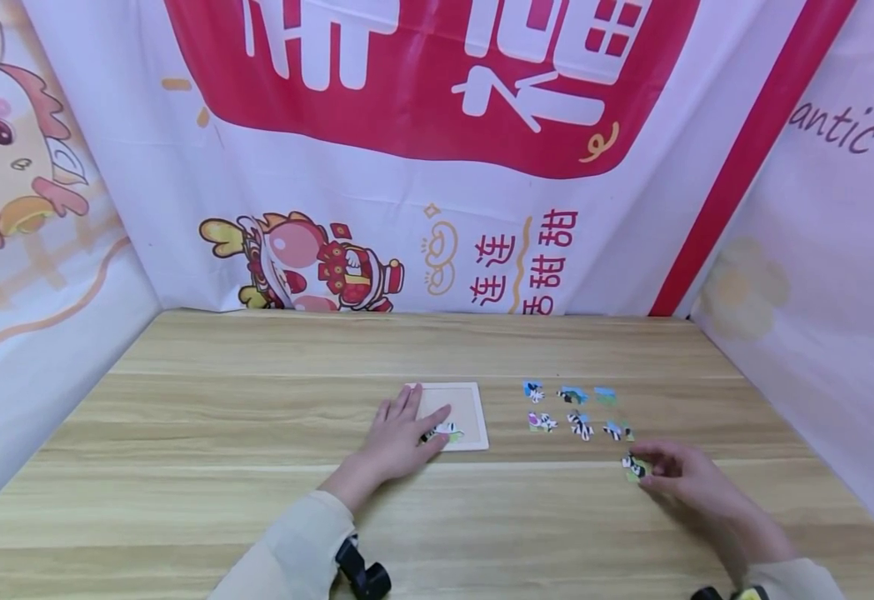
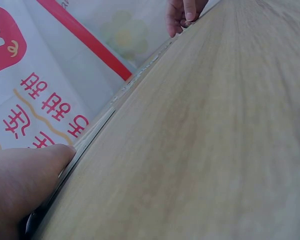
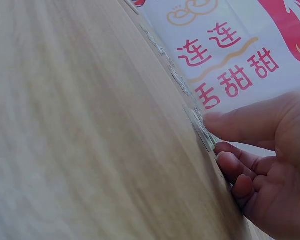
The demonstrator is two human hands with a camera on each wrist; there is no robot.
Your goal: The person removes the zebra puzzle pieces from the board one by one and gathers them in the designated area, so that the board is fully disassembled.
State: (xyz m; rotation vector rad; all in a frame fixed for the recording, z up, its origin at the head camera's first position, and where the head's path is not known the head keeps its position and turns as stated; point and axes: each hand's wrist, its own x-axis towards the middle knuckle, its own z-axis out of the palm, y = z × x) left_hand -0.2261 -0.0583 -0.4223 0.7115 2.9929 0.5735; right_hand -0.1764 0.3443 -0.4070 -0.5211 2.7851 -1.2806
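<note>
My left hand [image 1: 399,437] lies over the left side of a square puzzle tray [image 1: 484,421] with a pale rim, its fingers spread. One black, white and green puzzle piece [image 1: 449,430] shows inside the tray beside the thumb and index finger. To the right, my right hand [image 1: 691,482] pinches a puzzle piece [image 1: 635,467] with a black-and-white figure on green. The right wrist view shows this piece [image 3: 202,129] tilted up at the thumb tip, close over the table, with the other fingers curled below.
Several loose puzzle pieces lie in two rows right of the tray, among them a blue-and-green one [image 1: 605,396] and a striped one [image 1: 580,425]. The wooden table [image 1: 257,400] meets a printed cloth backdrop [image 1: 407,192] at its back edge, with cloth on both sides.
</note>
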